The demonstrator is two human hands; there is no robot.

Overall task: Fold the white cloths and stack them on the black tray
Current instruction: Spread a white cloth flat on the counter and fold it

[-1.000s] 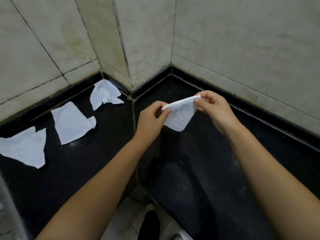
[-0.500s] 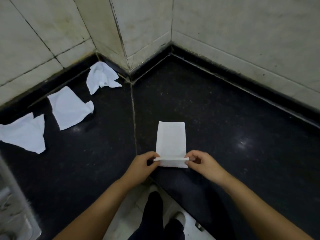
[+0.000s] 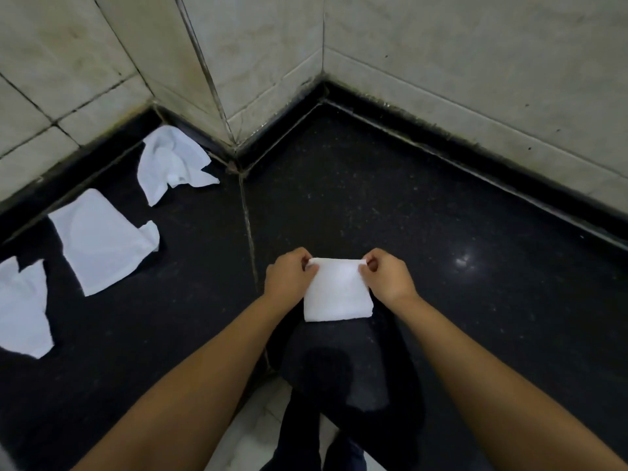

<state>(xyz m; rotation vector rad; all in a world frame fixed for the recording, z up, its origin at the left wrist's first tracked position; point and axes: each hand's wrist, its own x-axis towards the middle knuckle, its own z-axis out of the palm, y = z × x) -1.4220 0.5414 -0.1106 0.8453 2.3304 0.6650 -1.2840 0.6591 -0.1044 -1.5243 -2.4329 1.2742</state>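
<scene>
A small white cloth (image 3: 336, 292), folded into a near square, lies on the black speckled counter (image 3: 458, 205) in front of me. My left hand (image 3: 289, 275) pinches its far left corner and my right hand (image 3: 385, 277) pinches its far right corner. Three more white cloths lie unfolded on the left: a crumpled cloth (image 3: 171, 163) by the wall corner, a flatter cloth (image 3: 100, 239) below it, and a third cloth (image 3: 22, 307) at the left edge. No separate black tray can be told apart from the counter.
Pale tiled walls (image 3: 441, 62) close the counter at the back and form a jutting corner. A seam (image 3: 249, 229) runs across the counter left of my hands. The counter's front edge is below the cloth, with my dark-clad legs (image 3: 319, 419) and pale floor beneath.
The cloth went from held in the air to laid flat on the counter. Its near edge has been brought over to the far edge, halving its length.
</scene>
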